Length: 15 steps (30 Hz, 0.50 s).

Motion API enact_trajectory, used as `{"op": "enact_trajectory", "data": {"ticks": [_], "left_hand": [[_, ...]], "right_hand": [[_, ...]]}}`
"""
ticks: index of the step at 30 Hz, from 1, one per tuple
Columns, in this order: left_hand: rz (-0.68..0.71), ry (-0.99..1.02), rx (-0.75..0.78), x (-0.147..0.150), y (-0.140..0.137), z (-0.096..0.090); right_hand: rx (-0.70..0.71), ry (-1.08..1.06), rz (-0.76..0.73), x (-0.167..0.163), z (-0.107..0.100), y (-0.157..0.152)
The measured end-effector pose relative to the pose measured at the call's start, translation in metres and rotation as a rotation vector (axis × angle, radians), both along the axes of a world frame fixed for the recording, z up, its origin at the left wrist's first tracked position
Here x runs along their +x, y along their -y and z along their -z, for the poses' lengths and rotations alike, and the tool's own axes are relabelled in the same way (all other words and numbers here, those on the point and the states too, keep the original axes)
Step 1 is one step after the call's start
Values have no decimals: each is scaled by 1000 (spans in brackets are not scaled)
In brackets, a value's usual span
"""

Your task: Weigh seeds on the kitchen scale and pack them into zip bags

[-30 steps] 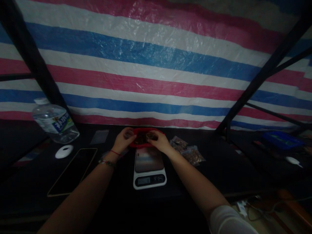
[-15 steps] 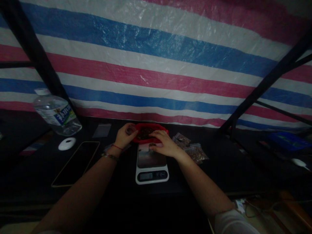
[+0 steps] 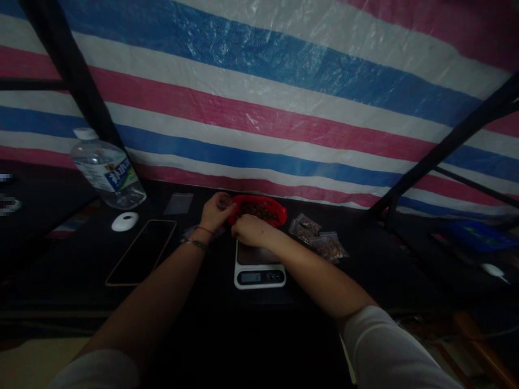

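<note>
My left hand (image 3: pixel 216 213) is curled around a small clear round cup (image 3: pixel 224 201), beside the left end of a red tray (image 3: pixel 279 217). Small brown pieces (image 3: pixel 257 209) lie in the tray. At the tray's front edge my right hand (image 3: pixel 252 231) is closed, its fingertips bent down and out of sight, so whatever they hold is hidden. Directly below it is a white kitchen scale (image 3: pixel 239 282) with a metal plate (image 3: pixel 259 256), its far part covered by the hand and forearm. The scale's display is too dim to read.
Several zip bags (image 3: pixel 327 246) of brown pieces lie right of the scale. An empty-looking zip bag (image 3: pixel 178 203), a phone (image 3: pixel 141 252), a white oval object (image 3: pixel 124 221) and a large clear bottle (image 3: pixel 109 173) are at left. Behind hangs a striped tarp (image 3: pixel 259 119) between dark posts.
My right hand has shifted left, and its fingers have gone from spread over tray and scale to closed. My left hand still holds the cup by the tray. The camera view has shifted slightly.
</note>
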<state>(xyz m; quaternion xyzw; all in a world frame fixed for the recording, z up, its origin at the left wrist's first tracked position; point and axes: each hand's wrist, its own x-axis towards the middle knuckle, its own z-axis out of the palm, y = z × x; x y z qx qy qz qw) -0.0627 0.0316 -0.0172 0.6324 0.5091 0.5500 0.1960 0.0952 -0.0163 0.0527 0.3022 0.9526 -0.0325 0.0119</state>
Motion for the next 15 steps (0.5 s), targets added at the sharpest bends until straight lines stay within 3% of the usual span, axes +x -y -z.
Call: {"op": "enact_trajectory", "data": {"ticks": [3, 6, 8, 10, 15], "left_hand": [[-8, 1, 7, 1, 0, -1], [-10, 15, 10, 3, 0, -1], [-4, 15, 18, 4, 1, -1], [0, -8, 26, 5, 2, -1], [19, -178, 105, 9, 9, -9]], "right_hand": [[1, -221, -3, 16, -10, -15], [77, -408, 223, 40, -12, -39], [44, -395, 320, 57, -6, -52], [12, -399, 324, 72, 6, -59], [75, -708, 430, 99, 33, -44]]}}
